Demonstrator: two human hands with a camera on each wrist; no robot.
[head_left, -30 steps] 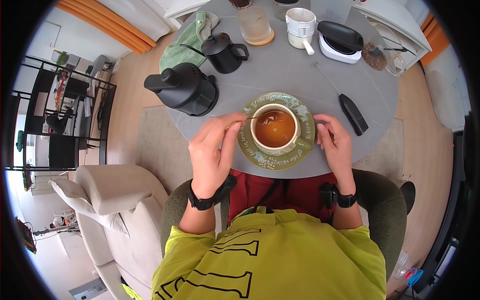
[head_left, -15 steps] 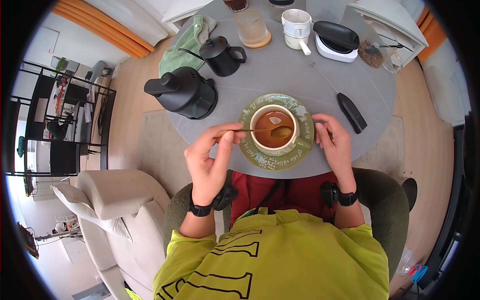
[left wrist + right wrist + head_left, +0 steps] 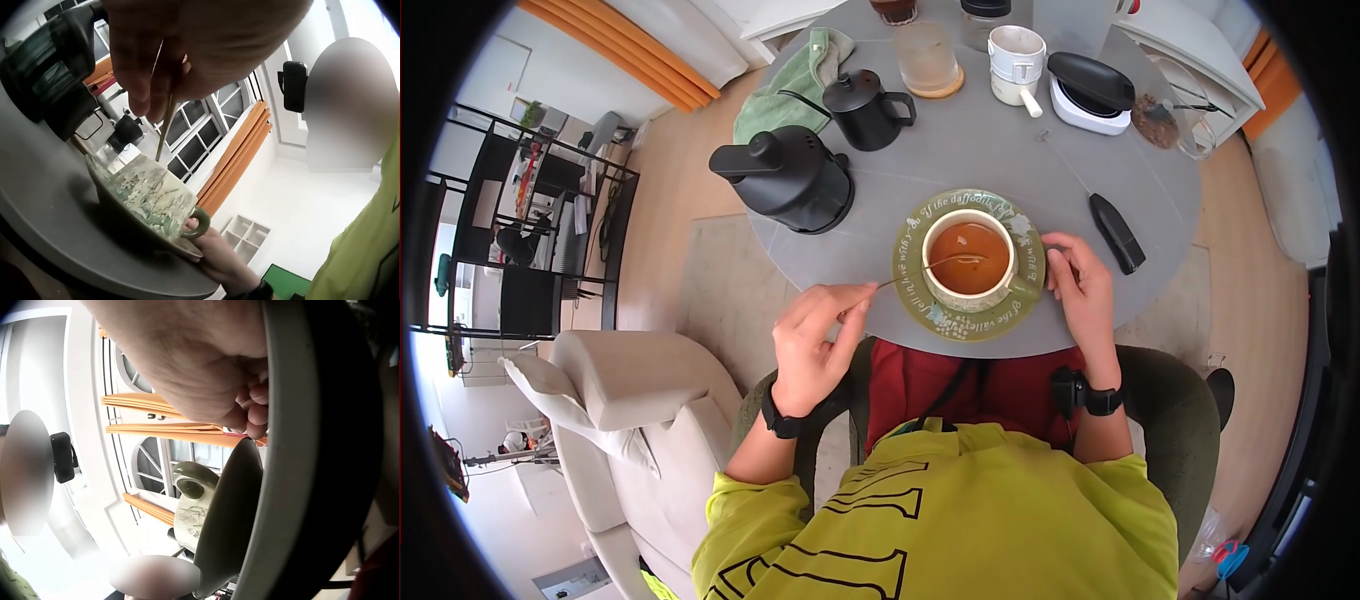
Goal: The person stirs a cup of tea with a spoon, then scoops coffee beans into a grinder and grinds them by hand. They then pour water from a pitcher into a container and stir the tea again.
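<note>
My left hand (image 3: pixel 815 330) pinches the thin handle of a spoon (image 3: pixel 905 275) between thumb and fingers. The spoon slants over the rim of a teacup (image 3: pixel 150 197), its bowl at the surface of the amber drink (image 3: pixel 980 243). Leaves and flowers pattern the cup, which has a green handle on its right, toward my body. Under it lies a green saucer (image 3: pixel 912 297) with white lettering, near the table's front edge. Beside the saucer's right rim rests my right hand (image 3: pixel 1080 285), loosely bent, fingertips right at the rim and holding nothing.
On the grey table (image 3: pixel 880 190) stand a black kettle-like appliance (image 3: pixel 785 180), a black gooseneck pot (image 3: pixel 860 105), a glass (image 3: pixel 925 60) and a white handled pot (image 3: pixel 1015 65). A milk frother (image 3: pixel 1118 235) lies right. A green cloth (image 3: pixel 790 95) lies behind.
My left hand has drawn back toward my body, and the spoon has shifted within the cup from the far left side. My right hand stays beside the saucer. The head view has moved slightly.
</note>
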